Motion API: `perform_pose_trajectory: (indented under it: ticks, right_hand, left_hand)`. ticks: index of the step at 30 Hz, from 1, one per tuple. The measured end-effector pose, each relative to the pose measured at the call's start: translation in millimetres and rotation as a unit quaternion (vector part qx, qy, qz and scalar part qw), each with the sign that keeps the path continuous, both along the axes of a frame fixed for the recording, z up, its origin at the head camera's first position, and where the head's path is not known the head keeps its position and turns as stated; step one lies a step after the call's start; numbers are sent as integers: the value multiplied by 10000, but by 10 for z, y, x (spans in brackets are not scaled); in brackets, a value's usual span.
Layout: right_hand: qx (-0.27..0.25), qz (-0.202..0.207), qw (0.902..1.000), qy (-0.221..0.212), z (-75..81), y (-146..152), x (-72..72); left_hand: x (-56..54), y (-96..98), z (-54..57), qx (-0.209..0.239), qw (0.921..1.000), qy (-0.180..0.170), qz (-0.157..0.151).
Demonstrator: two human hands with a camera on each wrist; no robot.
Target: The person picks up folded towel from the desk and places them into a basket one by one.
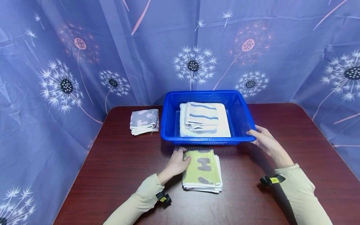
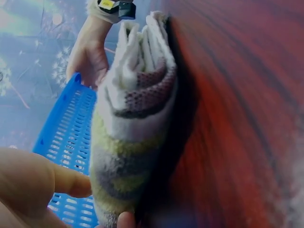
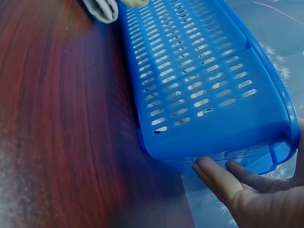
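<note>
A folded yellow-green towel with grey patches lies on the table in front of the blue plastic basket. My left hand pinches its left edge; in the left wrist view the thumb is on one face and a fingertip shows at the other. My right hand grips the basket's front right corner, thumb over the rim and fingers against the outside wall. Inside the basket, a folded white towel with blue stripes rests on a larger white folded towel.
A folded grey towel with pink shapes sits on the table left of the basket. The dark red-brown table ends at a blue dandelion-patterned curtain behind and at the sides.
</note>
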State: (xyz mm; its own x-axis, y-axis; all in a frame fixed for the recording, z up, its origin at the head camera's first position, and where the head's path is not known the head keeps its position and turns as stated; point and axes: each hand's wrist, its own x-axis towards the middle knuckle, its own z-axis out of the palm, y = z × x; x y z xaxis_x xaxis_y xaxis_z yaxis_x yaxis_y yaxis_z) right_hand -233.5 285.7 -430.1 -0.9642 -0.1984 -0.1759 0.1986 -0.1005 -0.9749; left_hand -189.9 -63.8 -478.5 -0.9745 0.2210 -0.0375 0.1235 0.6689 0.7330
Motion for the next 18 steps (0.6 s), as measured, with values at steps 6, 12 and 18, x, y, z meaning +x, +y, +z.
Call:
perform_pose_trajectory:
  ticks: [6, 12, 18]
  right_hand:
    - [462, -242, 9986, -133, -8, -13, 29]
    - [390, -874, 9953, -140, -29, 0, 131]
    - [782, -1262, 9888, -144, -110, -16, 322]
  left_hand:
    - [28, -124, -7, 481, 9986, -157, 155]
    - [62, -220, -24, 1433, 9866, -694, 351]
    - [80, -297, -43, 1957, 9733, -1120, 436]
